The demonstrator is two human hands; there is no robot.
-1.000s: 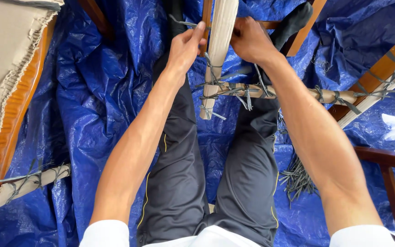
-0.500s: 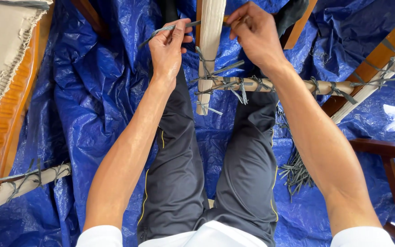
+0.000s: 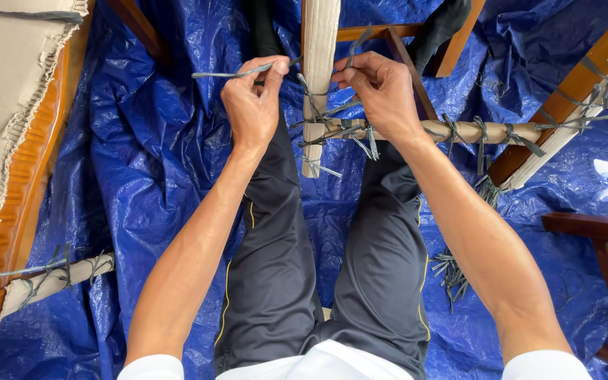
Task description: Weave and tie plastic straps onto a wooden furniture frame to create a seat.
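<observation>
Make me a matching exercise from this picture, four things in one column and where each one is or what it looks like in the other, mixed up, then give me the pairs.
Things:
1. left hand
2. right hand
3. tarp
4. cardboard

Descriptions:
A. blue and crumpled, spread under the legs
B. pale and corrugated, at the picture's left edge
C. pinches a grey strap pulled out sideways
D. grips a strap end beside the wrapped upright bar

Pairs: 1-C, 2-D, 3-A, 4-B

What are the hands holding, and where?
The left hand pinches a grey strap near its end; the right hand grips another strap end above the wrapped poles.
</observation>
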